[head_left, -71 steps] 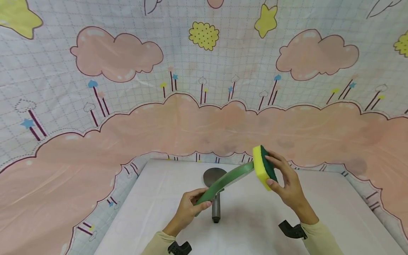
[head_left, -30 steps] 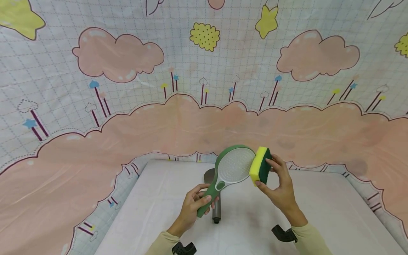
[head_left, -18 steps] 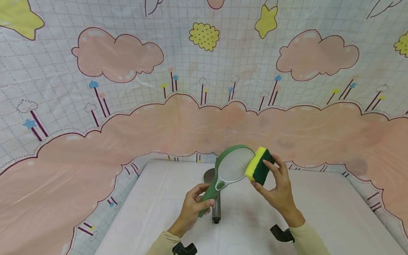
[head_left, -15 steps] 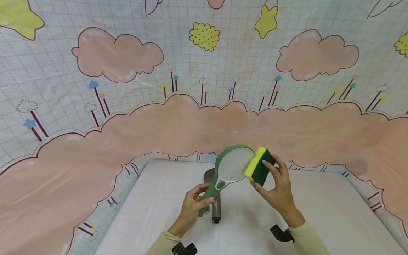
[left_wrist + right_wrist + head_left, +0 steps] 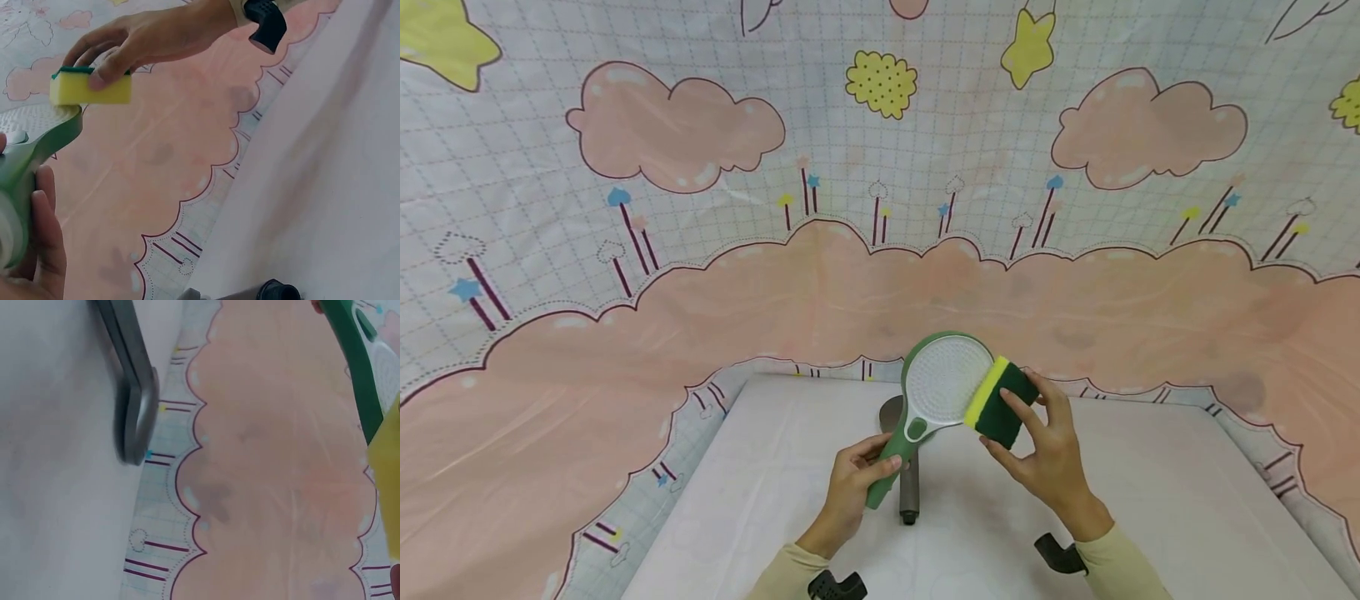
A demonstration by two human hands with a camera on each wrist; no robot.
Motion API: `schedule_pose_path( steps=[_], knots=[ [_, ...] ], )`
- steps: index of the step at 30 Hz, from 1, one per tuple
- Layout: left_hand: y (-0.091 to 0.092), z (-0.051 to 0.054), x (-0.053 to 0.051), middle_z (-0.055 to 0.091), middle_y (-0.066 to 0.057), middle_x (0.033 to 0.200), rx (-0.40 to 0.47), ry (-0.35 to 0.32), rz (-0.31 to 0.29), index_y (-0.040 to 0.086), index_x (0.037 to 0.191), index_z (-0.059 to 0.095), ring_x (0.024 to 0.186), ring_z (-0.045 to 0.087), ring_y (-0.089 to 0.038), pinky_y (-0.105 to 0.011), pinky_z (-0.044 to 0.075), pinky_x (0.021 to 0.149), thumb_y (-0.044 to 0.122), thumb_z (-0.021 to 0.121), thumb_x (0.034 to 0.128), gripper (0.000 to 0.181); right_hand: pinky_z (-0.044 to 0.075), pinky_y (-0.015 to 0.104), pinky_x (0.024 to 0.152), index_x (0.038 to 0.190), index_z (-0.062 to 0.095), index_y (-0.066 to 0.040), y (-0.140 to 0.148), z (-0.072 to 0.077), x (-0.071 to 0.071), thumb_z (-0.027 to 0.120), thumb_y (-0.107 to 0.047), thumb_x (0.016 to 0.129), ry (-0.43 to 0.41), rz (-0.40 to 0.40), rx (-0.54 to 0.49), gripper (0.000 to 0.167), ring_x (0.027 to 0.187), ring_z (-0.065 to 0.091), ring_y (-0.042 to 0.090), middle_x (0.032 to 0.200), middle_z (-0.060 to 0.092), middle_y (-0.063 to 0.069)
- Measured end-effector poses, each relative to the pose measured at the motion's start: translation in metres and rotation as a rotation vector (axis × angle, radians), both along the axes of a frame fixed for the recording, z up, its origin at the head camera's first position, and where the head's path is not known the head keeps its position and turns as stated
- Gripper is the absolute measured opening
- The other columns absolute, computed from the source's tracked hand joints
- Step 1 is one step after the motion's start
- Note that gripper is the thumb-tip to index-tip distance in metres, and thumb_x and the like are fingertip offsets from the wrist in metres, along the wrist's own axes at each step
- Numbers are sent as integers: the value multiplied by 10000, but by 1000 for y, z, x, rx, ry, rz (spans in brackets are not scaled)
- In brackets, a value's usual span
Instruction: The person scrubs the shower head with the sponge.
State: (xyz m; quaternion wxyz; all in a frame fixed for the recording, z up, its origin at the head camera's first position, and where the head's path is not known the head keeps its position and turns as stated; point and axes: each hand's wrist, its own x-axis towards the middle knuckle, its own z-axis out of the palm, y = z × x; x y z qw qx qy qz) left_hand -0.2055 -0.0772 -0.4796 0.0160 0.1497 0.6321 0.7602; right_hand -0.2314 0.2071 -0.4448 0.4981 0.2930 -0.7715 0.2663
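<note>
In the head view my left hand (image 5: 847, 493) grips the handle of a green handheld shower head (image 5: 947, 379), its white dotted face turned toward me. My right hand (image 5: 1054, 467) pinches a yellow sponge (image 5: 1004, 407) with a dark green scouring side between thumb and fingers. The sponge's yellow side overlaps the right edge of the face. From the left wrist, the sponge (image 5: 100, 89) rests on the rim of the shower head (image 5: 53, 137), scouring side up. The right wrist view shows only part of the sponge (image 5: 389, 487) against the green rim (image 5: 365, 394).
A grey handheld shower head (image 5: 909, 492) lies on the white table (image 5: 760, 475) behind the green one, partly hidden by it. A patterned cloth (image 5: 700, 308) with pink clouds hangs beyond the table. Black wrist cameras (image 5: 837, 586) sit on both sleeves.
The green shower head has turned from edge-on to show its white face. My right hand has brought the sponge left and slightly down across the face's edge, tilting it. Both grips stay the same.
</note>
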Motion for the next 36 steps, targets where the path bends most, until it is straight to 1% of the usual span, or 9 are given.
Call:
schedule_pose_path(
  steps=[2, 4, 7, 11, 19, 23, 27, 32, 36],
  knots=[
    [1, 1, 0, 684, -166, 1103, -5, -7, 12, -83, 1282, 575, 896, 716, -186, -261, 546, 788, 92, 667, 888, 441, 381, 335, 935, 1268, 649, -96, -2, -1, 0, 639, -589, 867, 11, 4, 20, 636, 1235, 456, 418, 1361, 481, 323],
    [2, 1, -1, 678, -192, 1121, -6, -14, 20, -74, 1280, 582, 904, 719, -207, -266, 547, 792, 93, 671, 887, 436, 374, 290, 978, 1267, 651, -101, -3, -1, 0, 638, -581, 871, 21, 7, 36, 622, 1231, 458, 422, 1365, 479, 322],
    [4, 2, -1, 679, -203, 1117, -4, -22, 25, -67, 1277, 586, 912, 718, -220, -270, 549, 796, 97, 674, 886, 433, 313, 216, 1089, 1268, 654, -113, -5, -1, 1, 637, -573, 876, 26, 11, 54, 605, 1242, 451, 434, 1388, 476, 302],
    [5, 2, -1, 684, -204, 1104, -3, -30, 30, -62, 1275, 590, 907, 715, -206, -271, 549, 794, 98, 674, 886, 429, 218, 214, 1172, 1271, 656, -132, -6, 1, 2, 620, -575, 886, 29, -5, 86, 588, 1254, 443, 447, 1394, 483, 289],
    [7, 2, 1, 695, -164, 1100, 1, -52, 28, -75, 1264, 594, 893, 718, -212, -282, 547, 797, 78, 684, 873, 429, 275, 327, 1160, 1271, 653, -127, -4, 10, 0, 607, -577, 896, 53, -57, 90, 588, 1251, 451, 468, 1382, 486, 301],
    [9, 2, 2, 707, -148, 1066, 6, -56, 23, -80, 1265, 592, 872, 714, -166, -262, 548, 793, 66, 683, 872, 429, 288, 342, 1153, 1281, 646, -132, -3, 12, 0, 596, -591, 897, 38, -73, 93, 601, 1258, 444, 461, 1400, 475, 285],
    [10, 2, 2, 704, -184, 1071, 2, -49, 19, -72, 1271, 591, 864, 711, -138, -257, 547, 800, 81, 687, 875, 435, 280, 329, 1163, 1285, 646, -143, -5, 12, 0, 587, -603, 897, 22, -76, 96, 605, 1267, 437, 456, 1410, 471, 273],
    [11, 4, 4, 687, -208, 1106, 1, -54, 18, -61, 1278, 590, 877, 713, -164, -262, 547, 812, 105, 691, 875, 447, 278, 330, 1161, 1284, 649, -153, -8, 10, 1, 581, -611, 895, 12, -73, 111, 605, 1266, 434, 452, 1400, 478, 274],
    [12, 5, 4, 687, -185, 1100, 8, -63, 22, -64, 1280, 588, 894, 713, -201, -265, 545, 808, 100, 693, 873, 451, 287, 349, 1152, 1284, 651, -165, -11, 10, 3, 571, -622, 895, 7, -68, 119, 605, 1245, 449, 473, 1392, 486, 270]
  ],
)
